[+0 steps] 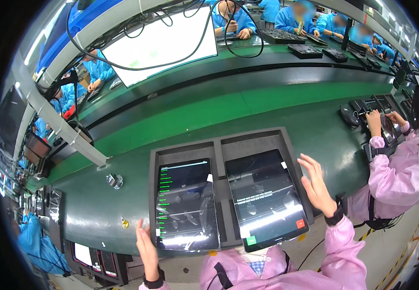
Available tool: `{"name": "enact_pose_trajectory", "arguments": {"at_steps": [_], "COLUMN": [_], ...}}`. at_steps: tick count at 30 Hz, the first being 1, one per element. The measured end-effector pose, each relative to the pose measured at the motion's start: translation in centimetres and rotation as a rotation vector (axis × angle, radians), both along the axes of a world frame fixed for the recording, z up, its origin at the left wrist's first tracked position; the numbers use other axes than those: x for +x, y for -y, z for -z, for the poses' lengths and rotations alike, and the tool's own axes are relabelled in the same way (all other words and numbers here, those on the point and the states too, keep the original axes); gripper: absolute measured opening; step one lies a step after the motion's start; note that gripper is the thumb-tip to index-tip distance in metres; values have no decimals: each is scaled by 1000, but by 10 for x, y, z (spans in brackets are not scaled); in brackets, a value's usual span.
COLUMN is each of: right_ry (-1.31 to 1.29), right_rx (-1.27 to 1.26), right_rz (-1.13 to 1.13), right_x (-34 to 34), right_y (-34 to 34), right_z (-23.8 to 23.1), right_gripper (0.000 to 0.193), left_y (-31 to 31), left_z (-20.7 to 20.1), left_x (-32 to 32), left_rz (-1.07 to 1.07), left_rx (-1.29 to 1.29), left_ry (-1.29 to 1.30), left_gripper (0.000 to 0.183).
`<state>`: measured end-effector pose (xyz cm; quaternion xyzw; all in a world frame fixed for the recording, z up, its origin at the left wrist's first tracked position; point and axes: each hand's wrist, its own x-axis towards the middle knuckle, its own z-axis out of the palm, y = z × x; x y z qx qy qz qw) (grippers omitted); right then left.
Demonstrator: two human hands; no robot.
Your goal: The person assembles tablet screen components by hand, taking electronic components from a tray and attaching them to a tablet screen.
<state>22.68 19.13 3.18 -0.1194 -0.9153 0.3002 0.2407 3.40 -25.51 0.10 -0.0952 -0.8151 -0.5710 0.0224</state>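
Two black tablets lie side by side in a dark foam tray point(217, 186) on the green bench. Lines of green text fill the left tablet point(187, 208), which lies in its recess. The right tablet point(267, 205) sits slightly tilted, its lower end over the tray's near edge; its screen has white text, a green button and a red button. My right hand point(318, 186) is beside this tablet's right edge, fingers stretched out, holding nothing. My left hand point(146, 246) is by the left tablet's lower left edge, fingers extended and empty. Both wrists wear black bands.
A small metal object point(114, 181) and a yellow piece point(125, 222) lie on the bench to the left. At right a co-worker in pink point(402, 164) handles devices. Beyond stands a bright white panel point(163, 46) with hanging cables; people in blue work at the far bench.
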Motion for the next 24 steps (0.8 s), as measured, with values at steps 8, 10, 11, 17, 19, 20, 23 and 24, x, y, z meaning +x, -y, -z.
{"name": "enact_pose_trajectory", "arguments": {"at_steps": [8,10,11,17,19,20,23,24], "right_ry": [-15,-23,-30,-61,-57,-48,-29,-29], "right_rx": [87,84,72,5,6,3,25,41], "right_rz": [-153,-172,-161,-150,-150,-148,-169,-174], "right_x": [-79,-93,-96,-101,-102,-101,-99,-100], "right_y": [-39,-40,-41,-42,-43,-42,-41,-41], "right_z": [0,5,4,11,12,11,7,7], "right_gripper": [33,32,32,32,32,32,31,31], "left_y": [-17,-24,-31,-97,-113,-119,-117,-116], "left_z": [-35,-44,-46,-31,-24,-20,-20,-21], "left_x": [12,-14,-35,-115,-118,-119,-121,-121], "left_rz": [-10,48,95,97,125,138,171,191], "left_rx": [-36,-232,-274,-557,-568,-590,-520,-502], "left_ry": [161,-126,-362,-632,-643,-652,-610,-610], "left_gripper": [38,33,31,27,27,28,31,32]}}
